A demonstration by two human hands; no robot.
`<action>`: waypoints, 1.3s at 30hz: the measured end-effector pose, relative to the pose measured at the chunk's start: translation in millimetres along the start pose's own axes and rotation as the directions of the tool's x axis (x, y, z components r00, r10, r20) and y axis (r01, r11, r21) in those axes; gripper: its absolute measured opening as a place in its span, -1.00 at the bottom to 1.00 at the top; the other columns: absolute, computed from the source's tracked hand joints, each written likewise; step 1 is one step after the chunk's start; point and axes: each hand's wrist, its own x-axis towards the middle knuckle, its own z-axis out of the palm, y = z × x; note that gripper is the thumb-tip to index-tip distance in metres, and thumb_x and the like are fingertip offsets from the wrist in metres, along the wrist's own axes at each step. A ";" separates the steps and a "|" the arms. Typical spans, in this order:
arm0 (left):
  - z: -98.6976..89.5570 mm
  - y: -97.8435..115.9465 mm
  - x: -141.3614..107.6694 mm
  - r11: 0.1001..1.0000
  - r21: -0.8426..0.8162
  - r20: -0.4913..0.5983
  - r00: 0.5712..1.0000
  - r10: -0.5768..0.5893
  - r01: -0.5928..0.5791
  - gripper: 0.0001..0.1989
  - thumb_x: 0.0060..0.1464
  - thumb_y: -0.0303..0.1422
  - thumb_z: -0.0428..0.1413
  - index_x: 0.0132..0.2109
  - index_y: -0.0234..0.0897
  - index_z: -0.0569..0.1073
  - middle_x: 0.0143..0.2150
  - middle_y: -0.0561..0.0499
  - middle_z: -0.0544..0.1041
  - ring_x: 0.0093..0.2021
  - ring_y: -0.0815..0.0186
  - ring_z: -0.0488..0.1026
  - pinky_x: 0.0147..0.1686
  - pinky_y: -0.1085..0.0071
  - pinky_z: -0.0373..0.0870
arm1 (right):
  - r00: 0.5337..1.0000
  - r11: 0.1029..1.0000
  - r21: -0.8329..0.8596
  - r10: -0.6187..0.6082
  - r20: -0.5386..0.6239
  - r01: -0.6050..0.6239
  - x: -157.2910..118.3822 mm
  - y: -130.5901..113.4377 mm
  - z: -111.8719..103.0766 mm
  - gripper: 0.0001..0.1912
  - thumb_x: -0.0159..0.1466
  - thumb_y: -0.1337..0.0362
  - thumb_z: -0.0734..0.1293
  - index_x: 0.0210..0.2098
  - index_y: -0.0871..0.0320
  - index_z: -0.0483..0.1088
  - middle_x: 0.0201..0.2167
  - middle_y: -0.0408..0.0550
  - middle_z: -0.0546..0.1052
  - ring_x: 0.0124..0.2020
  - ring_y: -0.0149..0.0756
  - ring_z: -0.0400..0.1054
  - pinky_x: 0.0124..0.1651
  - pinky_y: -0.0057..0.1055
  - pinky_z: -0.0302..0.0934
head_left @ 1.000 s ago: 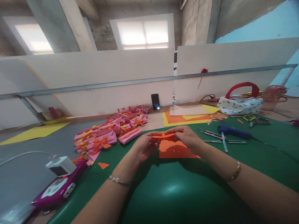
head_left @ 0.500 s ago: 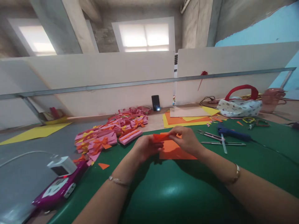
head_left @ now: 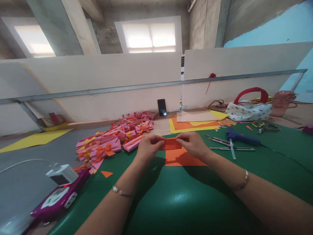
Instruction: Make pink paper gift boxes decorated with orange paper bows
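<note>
A small folded piece of orange paper (head_left: 172, 144) is stretched between my two hands, just above the table. My left hand (head_left: 150, 147) pinches its left end with thumb and fingers. At the right end, my right hand (head_left: 193, 143) grips the paper the same way. Beneath them a flat orange sheet (head_left: 183, 158) lies on the green mat (head_left: 156, 192), partly in the shadow of my hands. Left of my left hand is a heap of pink folded paper pieces (head_left: 111, 143) with orange and yellow bows.
On the right lie a blue glue gun (head_left: 244, 138) and two craft knives (head_left: 221, 141). Orange and yellow sheets (head_left: 195, 126) are stacked behind my hands. A phone (head_left: 161, 107) leans on the board. A purple power strip (head_left: 61, 195) holds a white charger (head_left: 62, 174). A fabric bag (head_left: 249, 111) stands far right.
My left hand has turned from lying under the paper to pinching its left end. The folded strip now stretches level between both hands. The view has shifted slightly.
</note>
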 end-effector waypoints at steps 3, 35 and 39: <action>-0.5 1.9 -1.2 0.999 0.036 0.030 0.999 -0.032 0.031 -0.88 -0.29 -0.41 0.22 -0.47 -0.35 0.50 -0.62 0.09 0.43 -0.56 0.41 0.35 -0.47 0.47 0.28 | 0.999 0.999 0.017 0.035 0.004 -0.035 -0.6 -1.8 -0.4 -0.83 0.11 0.31 0.27 -0.47 0.18 0.50 -0.52 -0.11 0.55 -0.45 -0.34 0.38 -0.41 -0.48 0.18; 5.0 7.2 -10.4 0.962 0.249 0.233 0.957 -0.173 0.113 -0.84 -0.19 -0.32 0.16 -0.55 -0.34 0.48 -0.66 0.06 0.40 -0.61 0.43 0.24 -0.60 0.51 0.09 | 0.937 0.882 0.333 0.269 0.223 -0.332 -6.4 -7.3 4.2 -0.64 0.06 0.24 0.38 -0.15 0.25 0.42 -0.55 -0.12 0.48 -0.57 -0.45 0.32 -0.52 -0.53 0.21; 6.4 7.8 -9.8 0.961 0.258 0.219 0.963 -0.153 0.094 -0.86 -0.18 -0.36 0.16 -0.56 -0.35 0.48 -0.68 0.08 0.37 -0.63 0.46 0.22 -0.61 0.52 0.06 | 0.900 0.819 0.417 0.252 0.354 -0.394 -7.7 -6.1 3.6 -0.66 -0.05 0.38 0.44 -0.24 0.24 0.42 -0.50 -0.10 0.51 -0.54 -0.43 0.36 -0.49 -0.53 0.23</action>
